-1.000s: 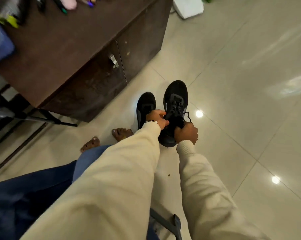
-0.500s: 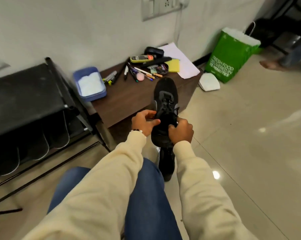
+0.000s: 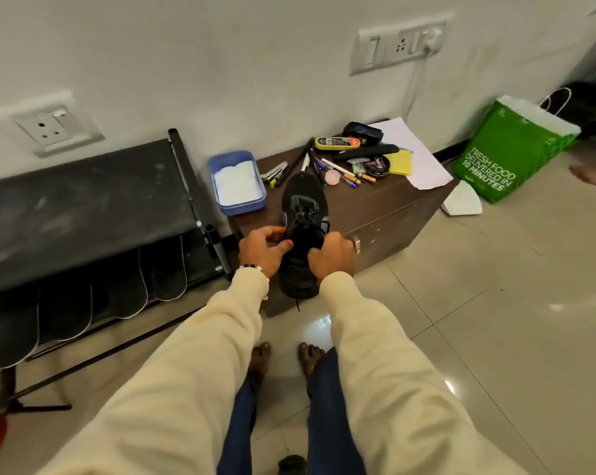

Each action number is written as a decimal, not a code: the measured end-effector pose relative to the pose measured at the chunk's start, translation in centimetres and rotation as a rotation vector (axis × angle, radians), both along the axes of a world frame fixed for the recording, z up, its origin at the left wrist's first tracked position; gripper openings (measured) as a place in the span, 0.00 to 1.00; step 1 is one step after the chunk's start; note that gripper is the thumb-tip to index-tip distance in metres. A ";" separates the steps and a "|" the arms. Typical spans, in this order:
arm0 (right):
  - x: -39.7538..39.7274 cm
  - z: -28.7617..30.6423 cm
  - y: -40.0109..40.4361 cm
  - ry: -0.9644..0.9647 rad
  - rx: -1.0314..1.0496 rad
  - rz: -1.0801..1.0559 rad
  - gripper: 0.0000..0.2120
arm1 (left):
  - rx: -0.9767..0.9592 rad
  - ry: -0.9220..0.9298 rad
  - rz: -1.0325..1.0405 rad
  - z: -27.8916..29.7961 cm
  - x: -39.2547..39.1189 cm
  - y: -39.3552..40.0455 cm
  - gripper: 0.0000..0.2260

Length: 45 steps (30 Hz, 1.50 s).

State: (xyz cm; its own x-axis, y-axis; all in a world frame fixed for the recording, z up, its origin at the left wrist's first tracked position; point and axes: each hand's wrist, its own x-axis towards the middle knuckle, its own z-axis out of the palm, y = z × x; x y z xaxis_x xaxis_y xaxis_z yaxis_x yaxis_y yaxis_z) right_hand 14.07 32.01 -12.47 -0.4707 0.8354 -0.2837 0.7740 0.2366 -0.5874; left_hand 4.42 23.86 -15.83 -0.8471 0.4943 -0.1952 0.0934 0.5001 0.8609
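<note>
Head view: left grip point(image 3: 262, 250) and right grip point(image 3: 333, 258) both clamped the black sneaker point(image 3: 303, 200) at the tabletop point(image 3: 361, 204) edge, beside a blue tub point(image 3: 243, 208) holding a white substance point(image 3: 235, 182).

Soft, even indoor light fills the room, fairly bright. The glossy floor point(image 3: 516, 275) throws back small white glare spots towards its right edge and a paler patch just below the black shoe point(image 3: 303, 214), whose dark opening loses all detail. Shadows are faint. Wide-angle distortion curves the wall point(image 3: 221, 63) and tilts the socket plate point(image 3: 48, 126). The frame edges look slightly soft.
</note>
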 end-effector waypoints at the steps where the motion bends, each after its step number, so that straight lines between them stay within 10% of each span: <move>1: -0.4 -0.2 0.1 -0.011 0.004 0.013 0.13 | -0.003 -0.006 0.004 -0.4 -0.4 0.0 0.15; 11: -2.3 -3.0 5.1 0.227 -0.018 -0.096 0.22 | 0.127 0.033 0.074 -3.0 -3.8 1.8 0.11; 16: -4.1 -3.5 7.3 0.436 0.010 -0.043 0.05 | 0.184 -0.052 0.034 -3.5 -6.1 4.4 0.09; 21: -5.4 -5.1 7.3 0.483 -0.076 0.145 0.08 | 0.174 0.018 -0.055 -4.1 -7.1 5.3 0.06; 45: -7.3 -5.1 8.3 0.212 -0.022 0.276 0.06 | -0.119 0.389 -0.372 -4.3 -8.2 7.0 0.08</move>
